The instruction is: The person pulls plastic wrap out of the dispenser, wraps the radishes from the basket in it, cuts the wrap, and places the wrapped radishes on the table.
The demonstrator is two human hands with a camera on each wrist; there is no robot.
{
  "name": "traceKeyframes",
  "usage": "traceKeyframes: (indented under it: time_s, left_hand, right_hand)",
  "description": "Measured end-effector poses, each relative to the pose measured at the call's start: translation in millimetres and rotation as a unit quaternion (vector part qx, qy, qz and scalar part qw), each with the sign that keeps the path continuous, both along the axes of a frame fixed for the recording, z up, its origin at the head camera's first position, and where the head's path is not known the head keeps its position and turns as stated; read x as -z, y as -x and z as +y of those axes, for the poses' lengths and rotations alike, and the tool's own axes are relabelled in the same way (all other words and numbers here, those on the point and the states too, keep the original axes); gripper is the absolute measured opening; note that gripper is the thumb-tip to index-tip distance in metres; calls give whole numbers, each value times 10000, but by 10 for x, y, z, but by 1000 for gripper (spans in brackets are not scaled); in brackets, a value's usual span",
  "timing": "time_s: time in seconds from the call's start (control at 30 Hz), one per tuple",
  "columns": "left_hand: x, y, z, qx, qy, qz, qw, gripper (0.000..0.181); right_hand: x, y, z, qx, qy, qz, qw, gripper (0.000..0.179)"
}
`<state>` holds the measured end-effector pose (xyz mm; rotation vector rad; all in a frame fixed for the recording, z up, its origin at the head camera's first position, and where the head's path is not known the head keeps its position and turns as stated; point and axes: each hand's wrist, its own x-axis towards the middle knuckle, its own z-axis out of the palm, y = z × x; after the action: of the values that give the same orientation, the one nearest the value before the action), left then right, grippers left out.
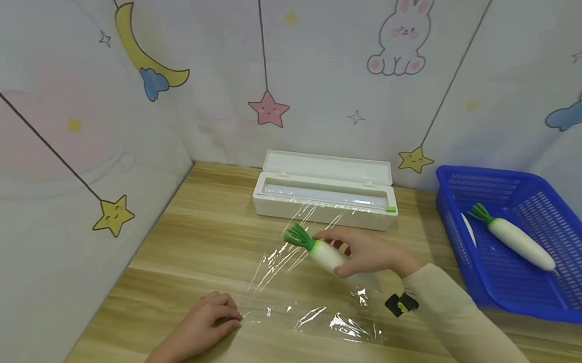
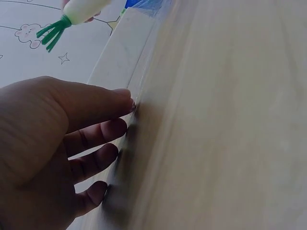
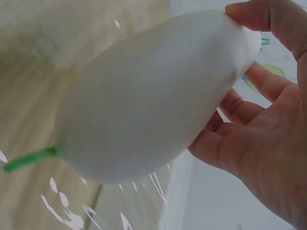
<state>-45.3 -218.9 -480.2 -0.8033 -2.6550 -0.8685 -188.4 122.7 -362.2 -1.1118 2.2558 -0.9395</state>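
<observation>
In the head view my right hand [image 1: 373,253] holds a white radish [image 1: 328,256] with green leaf stubs above a sheet of cling film [image 1: 309,316]. The leafy end points up and left, toward the film's box. In the right wrist view, the thumb and fingers grip the pale body of the radish [image 3: 144,103] around its narrower part. My left hand [image 1: 207,321] lies at the near left corner of the film, low on the table. Seen from the left wrist, thumb and forefinger [image 2: 108,132] pinch the film's edge, the other fingers curled beside it.
A white cling film box [image 1: 324,212] with its lid up stands by the back wall, the film drawn out toward me. At right is a blue plastic basket [image 1: 548,316] holding another radish [image 1: 522,243] and a partly hidden white thing [image 1: 469,230]. A wall borders the table's left.
</observation>
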Motion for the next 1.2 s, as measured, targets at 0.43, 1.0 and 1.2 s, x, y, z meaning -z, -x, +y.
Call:
traceKeyframes:
  time_s: [0.43, 1.0, 1.2]
  left_hand:
    - [-11, 16, -22, 114, -209, -323, 9992, 11]
    - [-35, 11, -19, 111, -233, -410, 9988, 12]
    - [-30, 13, -13, 142, -271, -375, 9988, 13]
  right_hand:
    - [398, -140, -476, -695, -592, 6, 9958, 68]
    - [620, -223, -509, -584, -793, -112, 9951, 62]
    - [664, -248, -529, -678, -860, 108, 9939, 58]
